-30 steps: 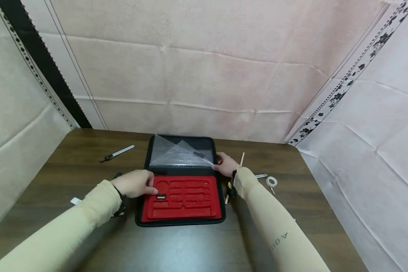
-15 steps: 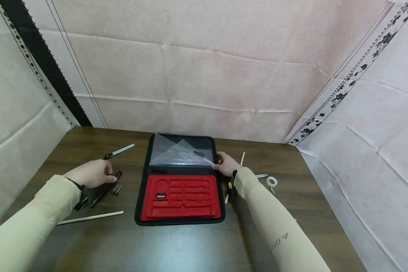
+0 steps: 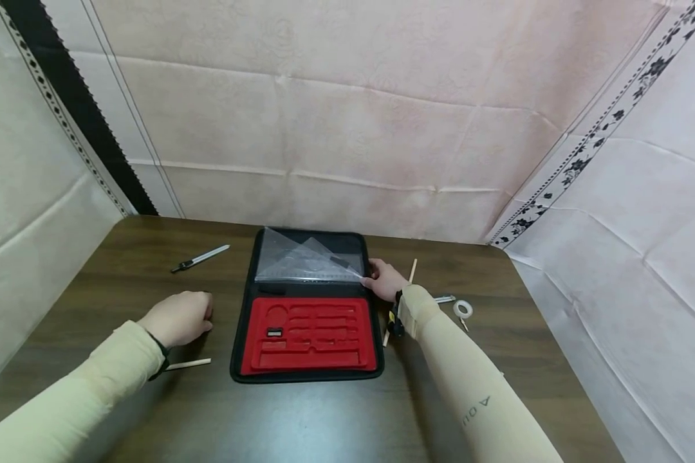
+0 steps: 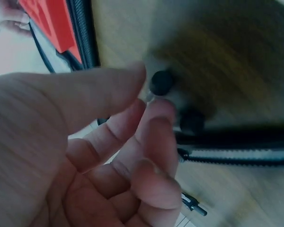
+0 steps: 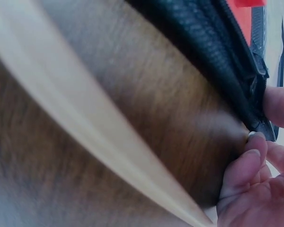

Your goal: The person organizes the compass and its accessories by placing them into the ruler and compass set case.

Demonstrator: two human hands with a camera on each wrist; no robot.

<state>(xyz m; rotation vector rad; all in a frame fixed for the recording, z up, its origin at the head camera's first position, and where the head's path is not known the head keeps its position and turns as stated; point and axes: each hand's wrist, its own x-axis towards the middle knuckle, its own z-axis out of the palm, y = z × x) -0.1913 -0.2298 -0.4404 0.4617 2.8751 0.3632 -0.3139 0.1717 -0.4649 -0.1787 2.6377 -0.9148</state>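
Note:
In the left wrist view my left hand (image 4: 118, 151) has thumb and fingers loosely bent, with a gap between them. Its fingertips are beside a small black-capped tube (image 4: 162, 82); a second such tube (image 4: 192, 120) lies close by. The head view shows that hand hiding both tubes. My right hand (image 3: 385, 280) grips the edge of an open black zip case (image 3: 240, 334), thumb on one side and fingers on the other. The case has a red moulded insert (image 3: 324, 360), with a small black piece (image 3: 275, 332) in one recess. Clear plastic set squares (image 3: 307, 263) lie across the lid.
A slim silver-and-black tool (image 3: 199, 258) lies left of the lid. A pale wooden stick (image 3: 190, 364) shows under the left wrist. Right of the case are another stick (image 3: 413, 270), a metal tool (image 3: 445, 299) and a white tape roll (image 3: 463, 309).
My left hand has left the small black piece in the insert, passed over the dark tools at left, then shifted slightly right and nearer over the small tubes. The right hand keeps its grip.

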